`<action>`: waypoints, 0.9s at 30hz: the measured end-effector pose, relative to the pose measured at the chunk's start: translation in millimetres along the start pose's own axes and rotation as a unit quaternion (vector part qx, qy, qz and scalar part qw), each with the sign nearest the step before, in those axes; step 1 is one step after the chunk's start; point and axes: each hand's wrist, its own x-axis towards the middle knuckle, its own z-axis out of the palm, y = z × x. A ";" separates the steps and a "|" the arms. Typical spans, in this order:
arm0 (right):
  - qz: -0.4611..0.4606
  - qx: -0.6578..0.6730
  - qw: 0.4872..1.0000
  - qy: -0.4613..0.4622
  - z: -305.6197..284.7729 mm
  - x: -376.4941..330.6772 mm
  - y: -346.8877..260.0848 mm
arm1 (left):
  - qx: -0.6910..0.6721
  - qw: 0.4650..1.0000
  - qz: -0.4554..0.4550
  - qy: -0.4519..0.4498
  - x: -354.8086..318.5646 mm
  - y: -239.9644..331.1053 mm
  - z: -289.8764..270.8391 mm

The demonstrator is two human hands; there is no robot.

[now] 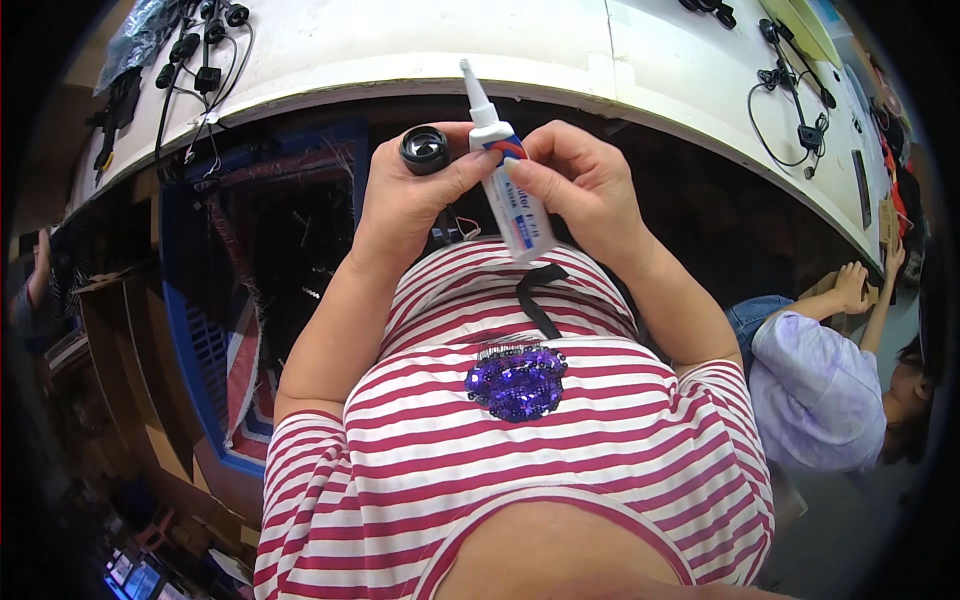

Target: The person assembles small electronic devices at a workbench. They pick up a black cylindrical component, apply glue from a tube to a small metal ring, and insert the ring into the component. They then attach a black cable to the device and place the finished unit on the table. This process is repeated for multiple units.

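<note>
In front of my belly, my left hand [405,195] is closed around a black cylindrical part with a glassy round lens [424,149] facing up. Its thumb reaches across to the white glue bottle [519,212]. My right hand [588,185] pinches that bottle near its shoulder, between thumb and fingers. The bottle is tilted, its long tapered nozzle pointing up toward the table and its base down by my striped shirt. Whether a cap sits on the nozzle tip I cannot tell. Below my left hand, a dark stem and thin wires show partly, mostly hidden.
Ahead runs a white table [420,45]. Black stalked devices with cables [207,78] lie at its left, beside clear plastic wrap [135,42]; similar ones [806,135] lie at right. A blue crate [185,300] stands low left. Another person [815,390] works at right.
</note>
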 end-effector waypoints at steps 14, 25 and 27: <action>-0.145 -0.245 0.957 0.054 -2.2 5.3 4.3 | 0.075 0.997 -0.023 -0.029 5.8 9.6 11.6; -0.137 -0.182 0.973 0.022 -14.0 20.9 1.9 | 0.089 0.995 -0.032 -0.028 21.9 19.5 16.0; -0.133 -0.179 0.975 0.017 -15.1 23.3 0.7 | 0.074 0.996 -0.031 -0.030 24.0 19.6 15.3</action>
